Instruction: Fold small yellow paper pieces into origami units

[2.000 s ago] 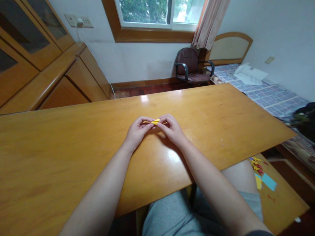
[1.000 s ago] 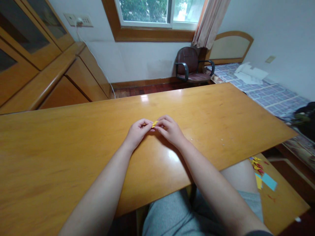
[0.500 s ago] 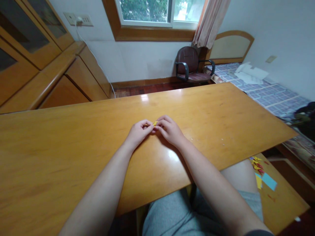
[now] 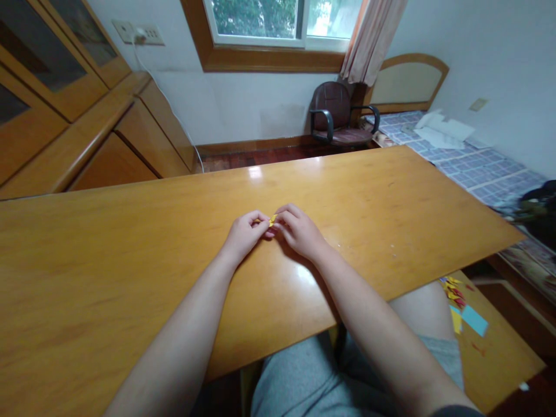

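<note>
Over the middle of the wooden table (image 4: 174, 243), both hands meet around a small folded piece of yellow paper (image 4: 273, 220). My left hand (image 4: 245, 233) pinches it from the left between thumb and fingers. From the right, my right hand (image 4: 297, 229) grips its other side with curled fingertips. A bit of red shows just below the yellow, between the fingers; I cannot tell whether it belongs to the same piece. Most of the paper is hidden by the fingers.
On a lower wooden bench (image 4: 499, 365) at the right lie folded yellow and red paper pieces (image 4: 454, 292) and a light blue sheet (image 4: 475, 320). An armchair (image 4: 332, 113) stands beyond the table, a bed (image 4: 486, 162) at right, cabinets (image 4: 117, 133) at left.
The yellow paper has turned slightly between my fingertips, and the fingers have shifted a little. Both arms stay in place.
</note>
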The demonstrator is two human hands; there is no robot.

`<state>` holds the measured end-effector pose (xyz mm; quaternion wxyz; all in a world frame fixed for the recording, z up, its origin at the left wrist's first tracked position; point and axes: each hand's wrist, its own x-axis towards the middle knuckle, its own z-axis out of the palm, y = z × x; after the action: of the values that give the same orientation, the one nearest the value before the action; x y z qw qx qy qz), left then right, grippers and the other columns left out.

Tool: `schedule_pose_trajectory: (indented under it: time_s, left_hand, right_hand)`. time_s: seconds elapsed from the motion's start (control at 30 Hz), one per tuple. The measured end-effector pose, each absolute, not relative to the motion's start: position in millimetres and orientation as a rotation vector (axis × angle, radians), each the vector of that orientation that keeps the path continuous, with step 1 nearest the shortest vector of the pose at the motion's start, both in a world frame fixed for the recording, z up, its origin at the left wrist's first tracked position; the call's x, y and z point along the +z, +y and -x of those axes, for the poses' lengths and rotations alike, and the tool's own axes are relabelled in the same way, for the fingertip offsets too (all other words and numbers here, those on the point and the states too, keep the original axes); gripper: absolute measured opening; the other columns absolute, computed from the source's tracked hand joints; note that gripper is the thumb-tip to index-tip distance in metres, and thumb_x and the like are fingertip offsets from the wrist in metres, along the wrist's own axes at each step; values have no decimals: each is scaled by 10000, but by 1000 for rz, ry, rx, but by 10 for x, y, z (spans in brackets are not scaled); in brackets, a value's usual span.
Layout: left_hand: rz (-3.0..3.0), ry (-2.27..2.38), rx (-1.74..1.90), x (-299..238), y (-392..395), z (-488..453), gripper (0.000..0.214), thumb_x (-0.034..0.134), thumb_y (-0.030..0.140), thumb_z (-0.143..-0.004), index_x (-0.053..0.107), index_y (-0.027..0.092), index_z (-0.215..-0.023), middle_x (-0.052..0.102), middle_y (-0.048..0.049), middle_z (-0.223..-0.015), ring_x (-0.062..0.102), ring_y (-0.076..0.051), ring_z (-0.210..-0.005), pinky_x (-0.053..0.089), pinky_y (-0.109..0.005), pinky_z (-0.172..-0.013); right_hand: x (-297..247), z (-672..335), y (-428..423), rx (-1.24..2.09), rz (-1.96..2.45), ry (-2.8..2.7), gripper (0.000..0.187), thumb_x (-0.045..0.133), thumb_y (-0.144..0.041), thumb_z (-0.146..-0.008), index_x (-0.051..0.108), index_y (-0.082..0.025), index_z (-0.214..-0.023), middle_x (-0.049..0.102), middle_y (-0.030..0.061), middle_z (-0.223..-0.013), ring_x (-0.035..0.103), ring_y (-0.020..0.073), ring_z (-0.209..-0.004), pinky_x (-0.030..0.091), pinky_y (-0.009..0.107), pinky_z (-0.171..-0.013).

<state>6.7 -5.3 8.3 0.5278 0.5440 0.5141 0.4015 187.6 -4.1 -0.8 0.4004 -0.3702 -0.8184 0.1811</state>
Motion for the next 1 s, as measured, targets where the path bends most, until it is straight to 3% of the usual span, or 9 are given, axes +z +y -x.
schedule_pose_trajectory:
  time_s: [0.5,1.0]
  left_hand:
    - [-1314,1166,935,95,-49,-49,233,740,369,-705,628,166,-736,713,-31,-707,715,-180,-686,547,-284,-703]
    - [-1234,1131,927,48,-58,-51,386,809,469,-692,635,158,-841,764,-81,-758,727,-185,-702,572,-314,-729]
  right_hand:
    - [-11,-1878,-53,589,968,-1955,61,575,-212,-911,610,-193,-865,594,69,-1006,591,172,-941,492,316,-846]
    - [-6,-1892,-33,578,989,-1929,101,566,-201,-915,574,-192,-814,571,33,-853,555,167,-837,457,296,-767]
